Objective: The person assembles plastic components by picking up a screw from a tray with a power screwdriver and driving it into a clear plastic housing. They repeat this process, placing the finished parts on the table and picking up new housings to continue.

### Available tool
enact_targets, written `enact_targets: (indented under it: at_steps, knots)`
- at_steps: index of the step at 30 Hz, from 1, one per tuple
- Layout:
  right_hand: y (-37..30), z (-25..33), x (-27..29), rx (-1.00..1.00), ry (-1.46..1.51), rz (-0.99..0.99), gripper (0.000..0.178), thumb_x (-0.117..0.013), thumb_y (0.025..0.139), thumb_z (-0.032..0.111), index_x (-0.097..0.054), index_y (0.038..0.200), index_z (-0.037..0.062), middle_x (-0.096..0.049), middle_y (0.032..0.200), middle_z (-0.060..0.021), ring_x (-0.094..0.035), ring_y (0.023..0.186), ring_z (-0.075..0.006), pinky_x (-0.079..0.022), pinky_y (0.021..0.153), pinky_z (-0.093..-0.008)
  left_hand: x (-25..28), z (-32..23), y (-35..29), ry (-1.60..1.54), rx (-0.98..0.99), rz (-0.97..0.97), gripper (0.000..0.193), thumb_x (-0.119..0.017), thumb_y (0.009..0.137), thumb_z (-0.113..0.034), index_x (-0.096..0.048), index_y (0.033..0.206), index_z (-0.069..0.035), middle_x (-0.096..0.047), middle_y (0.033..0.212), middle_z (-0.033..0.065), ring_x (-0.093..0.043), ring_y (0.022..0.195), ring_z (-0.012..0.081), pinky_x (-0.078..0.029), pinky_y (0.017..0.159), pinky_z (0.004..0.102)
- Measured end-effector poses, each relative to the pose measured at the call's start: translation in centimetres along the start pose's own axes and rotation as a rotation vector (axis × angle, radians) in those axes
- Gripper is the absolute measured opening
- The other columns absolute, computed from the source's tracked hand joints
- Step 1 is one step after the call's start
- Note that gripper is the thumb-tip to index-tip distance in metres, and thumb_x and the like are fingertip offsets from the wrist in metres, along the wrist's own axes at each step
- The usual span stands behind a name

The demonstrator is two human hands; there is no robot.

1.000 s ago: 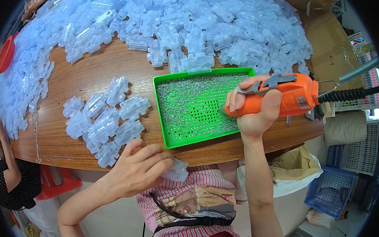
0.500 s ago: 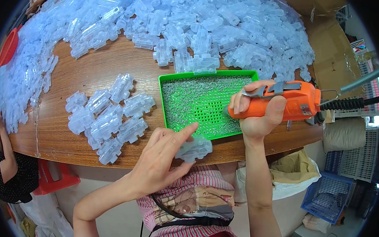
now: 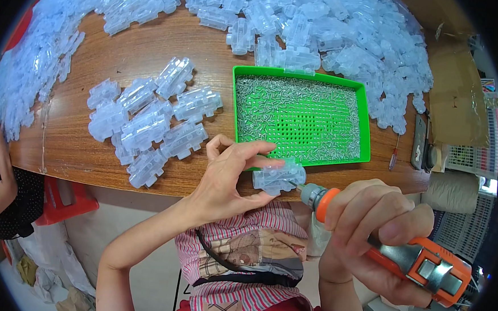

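Note:
My left hand (image 3: 228, 174) pinches a clear plastic housing (image 3: 279, 178) between thumb and fingers, just off the table's front edge. My right hand (image 3: 378, 234) is wrapped round an orange electric screwdriver (image 3: 419, 268). Its bit points left and meets the right end of the housing; whether a screw sits at the tip is too small to tell. Behind the housing lies a green tray (image 3: 367, 128) with many small silver screws (image 3: 263, 105) spread over its perforated bottom. Several similar clear housings (image 3: 148, 127) are grouped on the table left of my left hand.
A large heap of clear plastic parts (image 3: 347, 42) covers the far side of the wooden table (image 3: 67, 144). A small screwdriver (image 3: 394, 153) and a phone (image 3: 419, 140) lie at the right. Another person's arm (image 3: 0, 160) shows at the far left, near a red stool (image 3: 66, 201).
My right hand has brought the electric screwdriver from over the screw tray down and right, turning its bit against the housing. My left hand still holds the housing. The whole view has shifted somewhat.

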State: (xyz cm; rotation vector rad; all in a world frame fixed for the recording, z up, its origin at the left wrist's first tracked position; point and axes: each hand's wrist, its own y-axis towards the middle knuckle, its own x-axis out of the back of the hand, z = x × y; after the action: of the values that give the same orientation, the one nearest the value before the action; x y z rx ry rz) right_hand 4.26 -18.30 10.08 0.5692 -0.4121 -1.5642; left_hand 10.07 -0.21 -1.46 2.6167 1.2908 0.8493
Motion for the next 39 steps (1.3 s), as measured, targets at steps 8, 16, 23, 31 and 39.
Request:
enact_targets:
  at_steps: [8,16,23,31,39]
  knots:
    - [-0.5,-1.2,-0.9,-0.03,0.02,-0.017,0.069,-0.057,0.079,0.071,-0.049,0.095,0.005,-0.053,0.06,-0.0028,-0.051,0.046,-0.016,-0.044,0.045,-0.0308,0.0,0.3,-0.5,-0.03,-0.002,-0.007,0.07,-0.079,0.069,-0.019,-0.042,0.127,-0.009,-0.07,0.111,-0.0008,-0.056,0.109,0.0158,-0.022,0.097,0.0406]
    - [-0.7,-2.3,-1.2,0.049,-0.059,0.104,0.07,-0.057,0.078,0.072,-0.05,0.093,0.0039,-0.054,0.062,-0.004,-0.053,0.047,-0.0167,-0.048,0.046,-0.032,-0.4,0.6,-0.3,-0.066,-0.031,-0.043,0.071,-0.08,0.068,-0.017,-0.041,0.126,-0.008,-0.07,0.11,0.0005,-0.057,0.107,0.0175,-0.022,0.096,0.0417]
    - [-0.1,-1.8,-1.3,0.02,-0.123,0.193,0.07,-0.059,0.078,0.07,-0.051,0.096,0.0036,-0.054,0.062,-0.0045,-0.054,0.049,-0.0178,-0.049,0.049,-0.0326,-0.4,0.6,0.2,-0.061,-0.102,-0.055,0.071,-0.085,0.067,-0.019,-0.041,0.121,-0.008,-0.069,0.113,0.0006,-0.059,0.102,0.0122,-0.026,0.091,0.0408]
    - [0.1,-2.3,-2.8,-0.043,0.035,-0.096,0.074,-0.052,0.081,0.073,-0.049,0.099,0.0012,-0.049,0.06,-0.0054,-0.047,0.046,-0.0168,-0.04,0.044,-0.0328,-0.2,0.2,-0.4,-0.032,-0.044,-0.029,0.072,-0.08,0.07,-0.023,-0.045,0.132,-0.011,-0.068,0.113,-0.0029,-0.058,0.104,0.0136,-0.022,0.097,0.0417]
    - [2.9,1.1,2.2,-0.101,0.081,-0.333,0.065,-0.052,0.087,0.064,-0.054,0.101,0.0007,-0.045,0.055,-0.001,-0.046,0.049,-0.0115,-0.04,0.049,-0.0249,6.7,-2.1,0.4,0.505,0.123,-0.318,0.064,-0.076,0.068,-0.02,-0.052,0.126,-0.009,-0.06,0.11,0.0063,-0.052,0.108,0.0236,-0.026,0.096,0.042]
